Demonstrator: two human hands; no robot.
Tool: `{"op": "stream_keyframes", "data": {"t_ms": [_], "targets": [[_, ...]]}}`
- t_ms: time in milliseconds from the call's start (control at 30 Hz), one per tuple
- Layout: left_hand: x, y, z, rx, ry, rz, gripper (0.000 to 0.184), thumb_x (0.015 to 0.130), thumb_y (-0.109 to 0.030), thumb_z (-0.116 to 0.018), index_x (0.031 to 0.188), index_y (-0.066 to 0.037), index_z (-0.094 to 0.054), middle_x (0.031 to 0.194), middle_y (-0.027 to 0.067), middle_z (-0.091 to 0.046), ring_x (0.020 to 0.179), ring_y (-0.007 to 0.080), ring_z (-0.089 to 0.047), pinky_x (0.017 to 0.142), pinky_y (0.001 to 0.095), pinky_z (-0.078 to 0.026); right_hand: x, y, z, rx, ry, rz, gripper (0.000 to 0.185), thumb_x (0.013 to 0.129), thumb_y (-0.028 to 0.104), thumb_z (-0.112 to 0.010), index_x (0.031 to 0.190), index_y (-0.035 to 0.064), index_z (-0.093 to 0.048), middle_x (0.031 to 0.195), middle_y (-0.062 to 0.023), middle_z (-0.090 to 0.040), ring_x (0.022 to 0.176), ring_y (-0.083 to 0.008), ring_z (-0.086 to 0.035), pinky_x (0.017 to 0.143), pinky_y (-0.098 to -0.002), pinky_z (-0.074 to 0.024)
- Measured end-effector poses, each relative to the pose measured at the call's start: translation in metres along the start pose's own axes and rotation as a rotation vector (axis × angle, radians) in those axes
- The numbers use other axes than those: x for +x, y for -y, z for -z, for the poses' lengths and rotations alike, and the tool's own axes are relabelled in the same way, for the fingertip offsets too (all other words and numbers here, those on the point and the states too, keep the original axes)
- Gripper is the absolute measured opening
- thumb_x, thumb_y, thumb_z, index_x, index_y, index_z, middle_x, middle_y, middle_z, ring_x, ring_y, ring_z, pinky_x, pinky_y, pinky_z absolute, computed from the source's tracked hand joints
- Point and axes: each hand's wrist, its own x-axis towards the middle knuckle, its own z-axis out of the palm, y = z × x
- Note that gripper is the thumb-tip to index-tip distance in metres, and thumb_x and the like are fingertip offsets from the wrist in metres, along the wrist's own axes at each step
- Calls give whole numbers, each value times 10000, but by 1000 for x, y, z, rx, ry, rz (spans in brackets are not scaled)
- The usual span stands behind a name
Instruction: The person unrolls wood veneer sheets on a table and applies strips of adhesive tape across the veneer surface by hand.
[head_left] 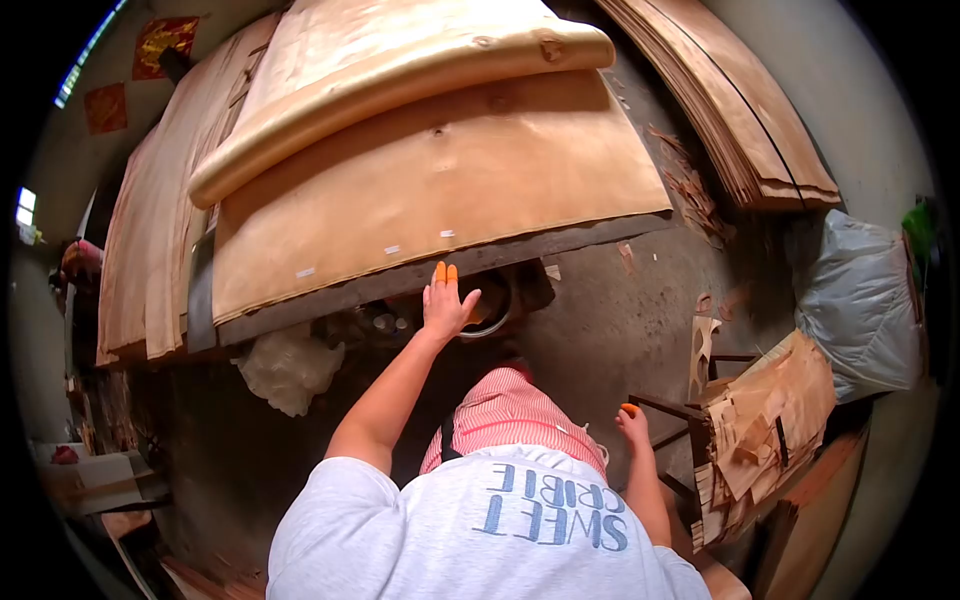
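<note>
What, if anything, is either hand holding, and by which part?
The open left hand holds nothing; whether the right hand grips anything cannot be told.

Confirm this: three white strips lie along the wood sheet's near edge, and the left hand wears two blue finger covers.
Not blue: the head view shows two orange finger covers on the left hand. Three white strips lie along the near edge of the wood sheet.

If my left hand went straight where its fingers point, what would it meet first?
Likely the dark table edge, which your left hand overlaps in view; depth and contact are unclear.
</note>
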Motion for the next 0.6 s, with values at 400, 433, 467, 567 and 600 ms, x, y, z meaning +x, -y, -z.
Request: {"op": "stream_keyframes", "data": {"t_ms": [400,433,467,567,600], "targets": [[161,-125,-92,118,-7,-267,783,806,-465,-600,1359,19,-330,1416,213,-308,1353,331,-219,1083,500,-181,93,115,81,-201,122,1,274,871,142,-591,1114,19,-567,938,-66,-636,747,-115,-606,641,-235,-477],[168,-137,-93,147,20,-284,798,792,-465,-615,1358,21,-330,1415,214,-309,1355,331,-214,1086,498,-175,104,130,93,-193,107,16,269,872,139,-589,1112,19,-568,927,-64,-638,742,-114,-607,637,-234,-475],[169,-148,-93,155,27,-246,836,748,-471,-659,1340,34,-353,1403,220,-326,1354,337,-208,1084,488,-184,115,146,103,-187,93,36,265,874,137,-586,1110,18,-568,915,-62,-640,737,-113,-607,632,-234,-474],[185,-170,-69,249,252,-147,857,724,-484,-677,1321,51,-373,1389,220,-352,1333,351,-236,1066,487,-209,139,206,117,-178,86,70,255,886,133,-571,1116,23,-567,925,-61,-652,750,-114,-618,635,-228,-467],[192,-173,-55,244,134,-207,662,747,-435,-668,1194,27,-512,1261,219,-486,1197,333,-443,971,428,-369,153,218,117,-183,81,110,257,888,133,-568,1121,25,-565,934,-61,-655,754,-115,-620,638,-227,-466]]}}
